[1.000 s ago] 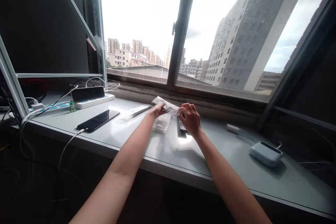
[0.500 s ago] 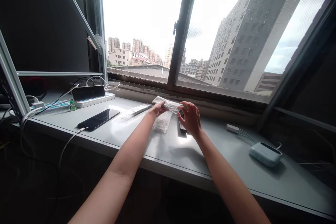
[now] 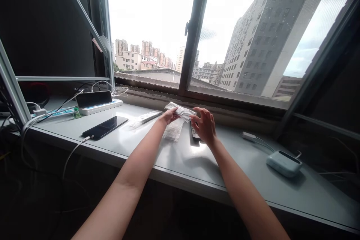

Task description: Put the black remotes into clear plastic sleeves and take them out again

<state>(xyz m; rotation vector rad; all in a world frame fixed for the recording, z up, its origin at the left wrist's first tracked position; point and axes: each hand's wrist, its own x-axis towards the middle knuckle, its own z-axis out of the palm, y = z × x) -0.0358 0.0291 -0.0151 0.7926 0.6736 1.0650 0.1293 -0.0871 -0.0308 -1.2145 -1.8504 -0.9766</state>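
My left hand (image 3: 168, 115) is closed on the left end of a small clear plastic packet (image 3: 181, 111), held a little above the grey window ledge (image 3: 174, 157). My right hand (image 3: 204, 126) is at the packet's right end, fingers bent with the tips touching it. More clear plastic bags (image 3: 173, 132) lie on the ledge under the packet. A dark remote control (image 3: 194, 132) lies on the ledge just below my right hand.
A black phone (image 3: 105, 127) on a white cable lies at the left. Behind it stand a power strip (image 3: 101, 107), another phone (image 3: 93, 99) and tangled cables. A long clear sleeve (image 3: 146, 118) lies near my left hand. A pale blue device (image 3: 284, 163) with cables sits at the right.
My right hand has loosened on the packet's right end, its fingers spreading a little. The packet and my left hand have barely moved.
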